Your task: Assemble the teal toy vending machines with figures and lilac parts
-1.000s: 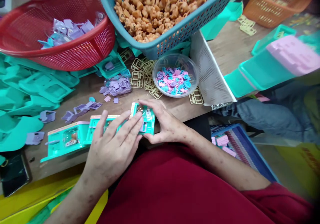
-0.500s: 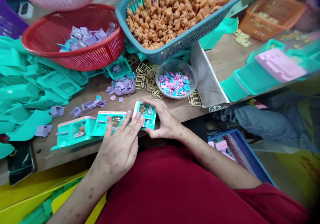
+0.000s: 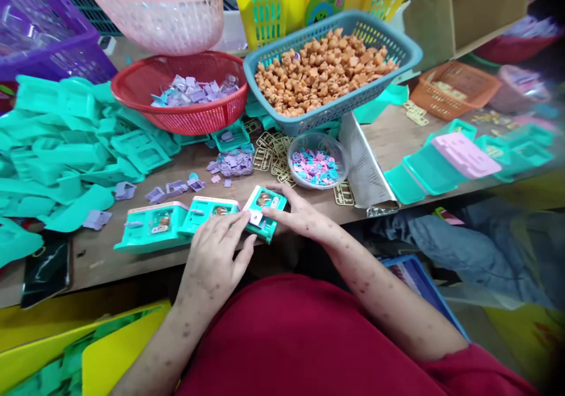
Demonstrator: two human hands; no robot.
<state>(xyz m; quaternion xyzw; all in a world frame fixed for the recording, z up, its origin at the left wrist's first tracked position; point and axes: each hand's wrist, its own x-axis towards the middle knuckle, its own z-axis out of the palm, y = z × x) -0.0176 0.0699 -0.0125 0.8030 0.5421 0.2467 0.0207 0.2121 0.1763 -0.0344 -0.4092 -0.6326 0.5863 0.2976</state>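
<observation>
My right hand [image 3: 304, 213] grips a small turquoise toy case [image 3: 263, 195] at the table's front edge, fingers behind it and thumb across its face. A clear bubble with a brown figure shows in its upper part. Low on its face is a small white piece [image 3: 256, 218], with my right thumb beside it. The fingertips of my left hand [image 3: 214, 255] touch the case's left side, thumb held apart. Left of it stand a second turquoise case [image 3: 200, 212], partly behind my left hand, and a third turquoise case [image 3: 152, 225], both with brown figures under bubbles.
Loose turquoise shells [image 3: 66, 149] are heaped at left, beside a phone [image 3: 46, 272]. Behind are a red basket [image 3: 176, 119] of lilac parts and a blue-grey basket [image 3: 304, 125] of brown figures. A clear bowl [image 3: 320, 178] holds pink and blue bits. A cardboard divider [image 3: 364, 166] stands at right.
My left hand has drawn back from lying flat over the case to touching its left side. My right thumb has moved onto the case's face, where a white piece now shows. The view has shifted.
</observation>
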